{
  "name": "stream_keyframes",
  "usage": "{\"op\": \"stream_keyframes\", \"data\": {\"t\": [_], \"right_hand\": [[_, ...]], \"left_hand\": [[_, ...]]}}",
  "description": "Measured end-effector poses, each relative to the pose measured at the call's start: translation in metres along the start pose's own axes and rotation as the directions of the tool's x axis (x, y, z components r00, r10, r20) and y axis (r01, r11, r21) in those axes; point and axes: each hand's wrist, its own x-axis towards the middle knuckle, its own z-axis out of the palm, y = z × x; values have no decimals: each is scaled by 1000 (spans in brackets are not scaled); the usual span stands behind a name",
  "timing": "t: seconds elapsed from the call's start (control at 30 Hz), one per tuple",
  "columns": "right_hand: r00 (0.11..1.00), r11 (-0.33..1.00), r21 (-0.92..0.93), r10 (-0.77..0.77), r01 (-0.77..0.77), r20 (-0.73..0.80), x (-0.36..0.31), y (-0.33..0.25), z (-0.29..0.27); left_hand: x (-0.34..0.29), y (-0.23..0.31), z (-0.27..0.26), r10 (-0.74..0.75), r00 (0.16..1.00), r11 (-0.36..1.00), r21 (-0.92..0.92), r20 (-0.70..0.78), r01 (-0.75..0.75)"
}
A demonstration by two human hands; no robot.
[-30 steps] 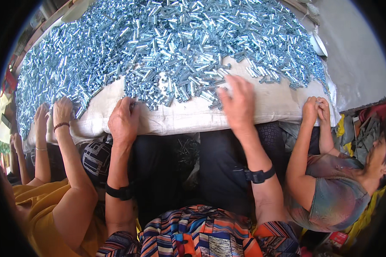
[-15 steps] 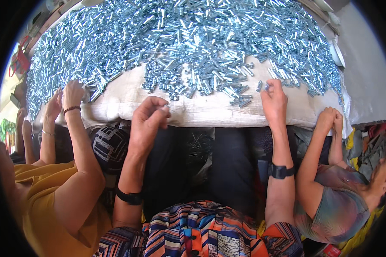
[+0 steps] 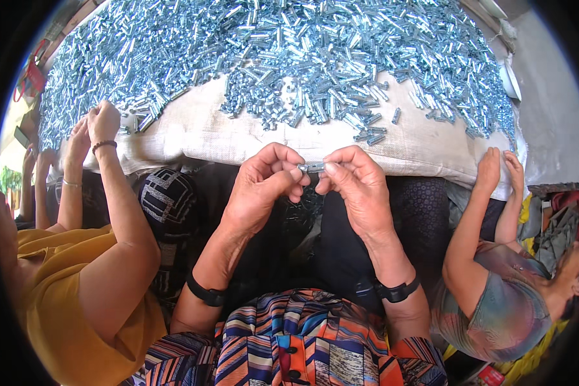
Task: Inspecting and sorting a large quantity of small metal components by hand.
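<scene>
My left hand (image 3: 262, 186) and my right hand (image 3: 360, 188) meet just off the front edge of the cloth-covered table. A small shiny metal nut (image 3: 302, 168) is pinched between my left thumb and fingers. With thumb and forefinger my right hand grips a short silvery metal sleeve (image 3: 316, 167). The two pieces lie end to end, in line and apparently touching; my fingertips partly hide them. Beyond my hands spreads a wide heap of loose sleeves and small nuts (image 3: 302, 58), and a lone sleeve (image 3: 395, 116) lies at its near right.
Pale woven cloth (image 3: 186, 135) covers the table and hangs over its front edge. A co-worker in a yellow top (image 3: 77, 276) works close on my left. Another, in a multicoloured shirt (image 3: 502, 309), sits close on my right. A patterned dark cushion-like thing (image 3: 167, 199) is below the edge.
My right hand has come from the heap's edge leftward and nearer with the sleeve. My left hand has moved right, bringing the nut against it. The co-worker's hands on the right have parted.
</scene>
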Motion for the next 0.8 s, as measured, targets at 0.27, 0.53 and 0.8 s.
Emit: {"op": "stream_keyframes", "data": {"t": [0.27, 0.53, 0.8], "right_hand": [[1000, 989, 147, 7, -11, 30, -6, 4, 5], [981, 973, 180, 117, -145, 154, -13, 5, -5], [991, 988, 147, 34, -54, 132, -12, 9, -7]], "left_hand": [[-6, 2, -1, 60, 998, 997, 47, 24, -62], [-15, 13, -12, -23, 978, 963, 267, 208, -34], [-14, 8, -1, 30, 993, 969, 242, 115, -57]]}}
